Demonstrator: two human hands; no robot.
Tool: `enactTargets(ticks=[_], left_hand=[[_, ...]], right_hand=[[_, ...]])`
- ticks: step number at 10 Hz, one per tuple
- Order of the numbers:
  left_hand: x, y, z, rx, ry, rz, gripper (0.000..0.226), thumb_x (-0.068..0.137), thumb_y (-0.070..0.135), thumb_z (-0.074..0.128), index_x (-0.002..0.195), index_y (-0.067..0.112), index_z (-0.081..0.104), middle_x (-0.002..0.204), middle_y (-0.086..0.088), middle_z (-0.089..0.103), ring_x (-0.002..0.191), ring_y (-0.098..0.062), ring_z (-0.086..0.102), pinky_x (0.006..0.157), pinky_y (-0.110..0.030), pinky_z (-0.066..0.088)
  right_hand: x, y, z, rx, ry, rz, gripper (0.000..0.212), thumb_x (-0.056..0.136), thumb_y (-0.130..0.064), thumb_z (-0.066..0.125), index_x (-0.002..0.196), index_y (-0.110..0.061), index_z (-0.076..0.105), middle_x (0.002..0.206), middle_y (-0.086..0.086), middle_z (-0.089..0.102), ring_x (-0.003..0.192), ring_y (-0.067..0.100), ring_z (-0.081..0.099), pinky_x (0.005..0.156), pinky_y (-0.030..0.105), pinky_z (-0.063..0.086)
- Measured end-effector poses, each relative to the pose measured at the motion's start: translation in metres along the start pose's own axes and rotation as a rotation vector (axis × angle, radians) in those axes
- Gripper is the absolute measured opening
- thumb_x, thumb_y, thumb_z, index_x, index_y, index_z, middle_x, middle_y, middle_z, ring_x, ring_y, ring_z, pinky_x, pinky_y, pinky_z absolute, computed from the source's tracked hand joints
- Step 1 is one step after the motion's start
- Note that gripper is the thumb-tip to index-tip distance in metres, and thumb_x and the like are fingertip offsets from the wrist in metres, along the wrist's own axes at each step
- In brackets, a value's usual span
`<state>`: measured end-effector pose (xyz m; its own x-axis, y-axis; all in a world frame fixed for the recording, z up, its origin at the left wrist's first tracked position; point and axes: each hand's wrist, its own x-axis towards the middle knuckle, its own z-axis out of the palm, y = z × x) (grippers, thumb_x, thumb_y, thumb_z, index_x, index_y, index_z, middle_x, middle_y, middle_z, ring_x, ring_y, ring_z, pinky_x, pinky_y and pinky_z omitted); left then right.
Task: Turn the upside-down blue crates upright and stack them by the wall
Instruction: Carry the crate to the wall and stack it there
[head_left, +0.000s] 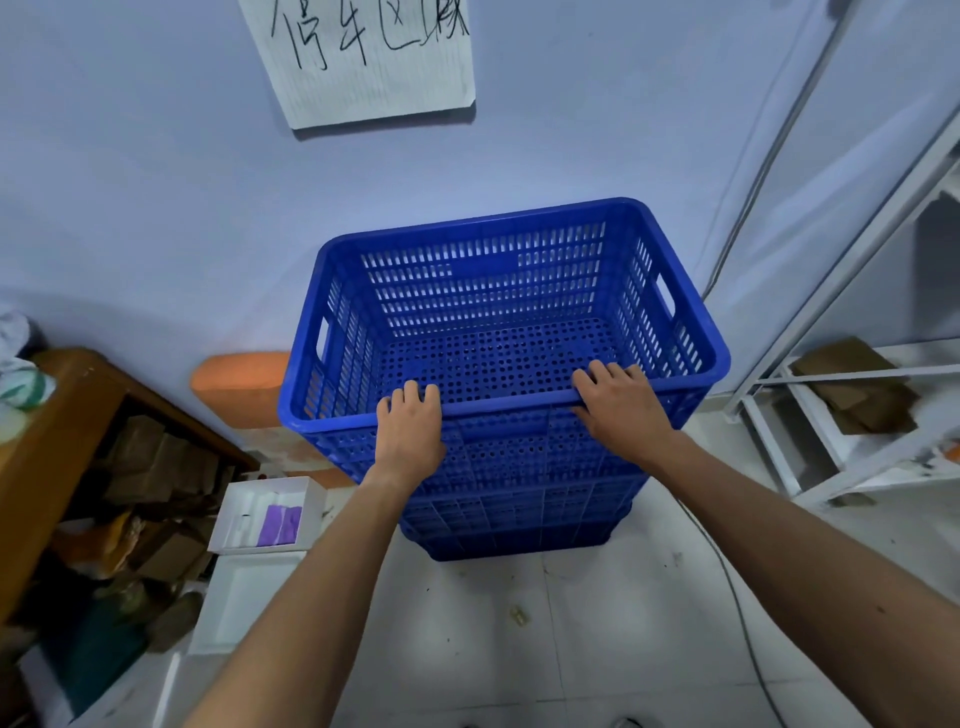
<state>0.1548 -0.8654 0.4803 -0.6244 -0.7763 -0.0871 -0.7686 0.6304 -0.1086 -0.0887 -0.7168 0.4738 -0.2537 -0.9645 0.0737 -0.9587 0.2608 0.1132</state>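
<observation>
We've got both hands, left (410, 423) and right (621, 408), hooked over the top crate's (498, 291) near rim; looks stiff, light plastic, though the side handle slots probably grab better.

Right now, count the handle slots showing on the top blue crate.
2. One handle slot is in the top blue crate's left end wall; the other is in its right end wall. Slots on crates beneath may be hidden.
</observation>
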Motion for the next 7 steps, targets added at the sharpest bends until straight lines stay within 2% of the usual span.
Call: enactTargets(ticks=[1,2,3,4,5,6,7], left_hand=[[-0.002,0.001,0.001,-0.008,0.011,-0.010,0.051,0.087,0.025,0.067,0.129,0.011,0.042,0.133,-0.017,0.043,0.126,-0.036,0.042,0.109,-0.048,0.034],[-0.012,0.009,0.001,-0.015,-0.006,-0.056,0.065,0.092,0.024,0.059,0.148,0.013,0.027,0.160,-0.023,0.017,0.151,-0.039,0.010,0.121,-0.056,0.015],[-0.034,0.020,0.000,-0.028,-0.084,-0.097,0.080,0.099,0.029,0.046,0.159,0.019,-0.006,0.165,-0.017,-0.011,0.153,-0.035,-0.010,0.121,-0.058,0.006],[-0.052,0.025,-0.005,-0.079,-0.129,-0.095,0.083,0.102,0.042,0.039,0.155,0.024,-0.023,0.163,-0.010,-0.025,0.152,-0.031,-0.018,0.122,-0.057,0.005],[-0.066,0.031,-0.014,-0.124,-0.195,-0.101,0.076,0.105,0.046,0.030,0.154,0.027,-0.024,0.162,-0.002,-0.030,0.152,-0.025,-0.021,0.122,-0.058,0.007],[-0.085,0.043,-0.023,-0.178,-0.274,-0.117,0.069,0.107,0.045,0.025,0.156,0.028,-0.020,0.162,0.002,-0.030,0.152,-0.023,-0.019,0.121,-0.057,0.008],[-0.111,0.059,-0.021,-0.234,-0.304,-0.147,0.065,0.107,0.045,0.021,0.157,0.029,-0.017,0.163,0.002,-0.026,0.153,-0.022,-0.017,0.122,-0.056,0.008]], right_hand=[[0.000,-0.004,0.000,0.033,-0.042,0.040,0.036,0.095,-0.029,0.059,0.124,-0.012,0.050,0.115,0.011,0.055,0.102,0.032,0.055,0.088,0.046,0.042],[0.001,-0.007,-0.004,0.051,-0.081,0.092,0.039,0.095,-0.023,0.058,0.130,-0.011,0.045,0.125,0.014,0.050,0.112,0.034,0.049,0.094,0.046,0.039],[-0.012,-0.014,-0.012,0.070,-0.118,0.128,0.048,0.091,-0.018,0.058,0.135,-0.009,0.040,0.135,0.016,0.044,0.124,0.035,0.043,0.104,0.046,0.034],[-0.031,-0.017,-0.018,0.063,-0.186,0.107,0.067,0.095,-0.024,0.053,0.151,-0.007,0.020,0.158,0.017,0.021,0.148,0.033,0.015,0.120,0.048,0.015],[-0.047,-0.012,-0.026,0.045,-0.268,0.080,0.076,0.101,-0.022,0.042,0.156,-0.008,-0.009,0.164,0.012,-0.008,0.152,0.028,-0.009,0.123,0.048,0.002],[-0.068,-0.010,-0.039,0.068,-0.270,0.060,0.082,0.099,-0.018,0.044,0.154,-0.008,-0.016,0.163,0.011,-0.017,0.151,0.027,-0.013,0.123,0.045,0.004],[-0.091,-0.008,-0.039,0.103,-0.267,0.036,0.080,0.098,-0.018,0.043,0.155,-0.007,-0.013,0.162,0.010,-0.021,0.151,0.025,-0.012,0.123,0.043,0.007]])
